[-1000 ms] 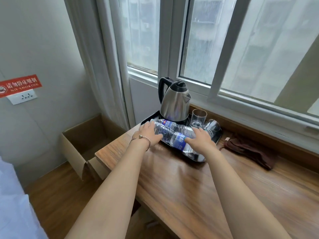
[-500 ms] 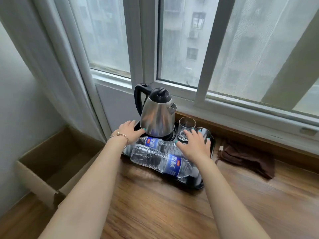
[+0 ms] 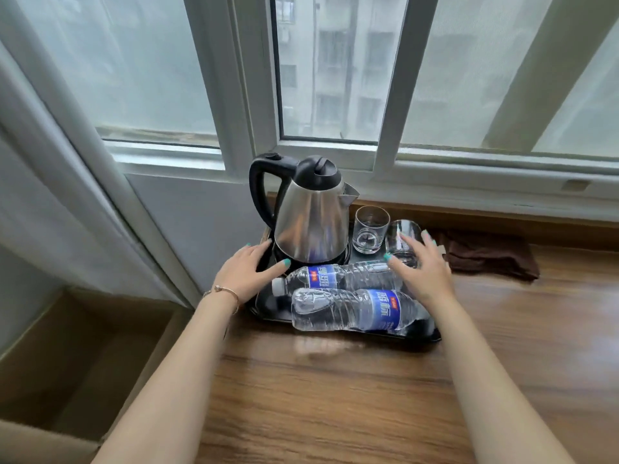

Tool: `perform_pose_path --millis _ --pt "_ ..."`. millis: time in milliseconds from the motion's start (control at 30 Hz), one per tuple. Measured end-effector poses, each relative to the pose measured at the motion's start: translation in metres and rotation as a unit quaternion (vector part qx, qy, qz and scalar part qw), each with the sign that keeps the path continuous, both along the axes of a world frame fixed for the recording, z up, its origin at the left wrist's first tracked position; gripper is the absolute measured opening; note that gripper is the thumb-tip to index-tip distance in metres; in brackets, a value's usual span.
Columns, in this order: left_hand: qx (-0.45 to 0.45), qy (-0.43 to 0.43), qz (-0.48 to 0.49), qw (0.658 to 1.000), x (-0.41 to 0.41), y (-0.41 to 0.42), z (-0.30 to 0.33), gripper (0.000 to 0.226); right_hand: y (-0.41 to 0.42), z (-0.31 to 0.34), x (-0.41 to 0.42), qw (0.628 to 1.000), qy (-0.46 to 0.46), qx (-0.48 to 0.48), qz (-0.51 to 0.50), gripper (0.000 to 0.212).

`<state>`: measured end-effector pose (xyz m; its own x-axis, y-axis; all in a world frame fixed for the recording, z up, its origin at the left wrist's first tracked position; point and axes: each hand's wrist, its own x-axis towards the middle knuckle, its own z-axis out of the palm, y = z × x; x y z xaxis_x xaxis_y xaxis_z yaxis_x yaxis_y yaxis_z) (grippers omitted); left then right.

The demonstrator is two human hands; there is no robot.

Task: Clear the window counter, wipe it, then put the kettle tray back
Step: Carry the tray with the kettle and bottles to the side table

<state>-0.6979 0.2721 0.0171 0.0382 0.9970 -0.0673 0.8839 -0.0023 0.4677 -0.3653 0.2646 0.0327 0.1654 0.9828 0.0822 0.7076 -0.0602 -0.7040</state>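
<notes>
Open brown cardboard box (image 3: pixel 67 356) on the floor, well left of the left hand (image 3: pixel 248 274). That hand, fingers straight and relaxed, has slid from the bottle ends to the left rim of the black plastic tray (image 3: pixel 415 334), beside the steel kettle with black handle (image 3: pixel 310 216). Between the hands: two clear water bottles with blue labels (image 3: pixel 348 306) lying on the tray, one upright glass tumbler (image 3: pixel 370 229). Right hand (image 3: pixel 423 271), fingers spread and gripping nothing, has moved back over the tray's right side, in front of a second tumbler (image 3: pixel 403 237). Dark brown cloth (image 3: pixel 485 256) just right of it on the wooden counter (image 3: pixel 335 396). Judgement: hands now bracket the tray to lift it off; wiping not yet begun.
</notes>
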Motion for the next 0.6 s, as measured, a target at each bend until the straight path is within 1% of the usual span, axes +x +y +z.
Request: perform_pose_path --millis 67,133,167,200,300,367,500,600 --pt "0.003 -0.031 -0.008 0.999 -0.001 0.003 -0.003 0.099 -0.004 -0.003 0.007 0.997 0.076 0.015 -0.024 0.061" --pt "-0.002 -0.07 -0.01 0.997 0.002 0.007 -0.007 0.098 -0.007 -0.008 0.014 0.988 0.15 0.006 -0.034 0.073" --pt "-0.004 -0.089 -0.007 0.996 0.004 0.008 -0.009 0.098 -0.008 -0.012 0.017 0.984 0.173 -0.006 -0.033 0.077" --pt "-0.004 -0.104 -0.005 0.995 0.006 0.01 -0.011 0.1 -0.008 -0.016 0.021 0.983 0.177 -0.023 -0.032 0.079" --pt "0.005 -0.142 0.001 0.99 0.006 0.013 -0.02 0.107 -0.007 -0.029 0.031 0.987 0.138 -0.081 -0.016 0.077" --pt "0.01 -0.172 0.006 0.985 0.006 0.015 -0.023 0.112 -0.006 -0.033 0.037 0.99 0.105 -0.097 -0.002 0.076" --pt "0.005 -0.233 -0.004 0.972 0.006 0.022 -0.029 0.114 -0.013 -0.035 0.036 0.994 0.047 -0.102 0.009 0.09" --pt "-0.016 -0.263 0.002 0.965 0.005 0.024 -0.032 0.114 -0.014 -0.036 0.036 0.994 0.044 -0.1 0.015 0.1"
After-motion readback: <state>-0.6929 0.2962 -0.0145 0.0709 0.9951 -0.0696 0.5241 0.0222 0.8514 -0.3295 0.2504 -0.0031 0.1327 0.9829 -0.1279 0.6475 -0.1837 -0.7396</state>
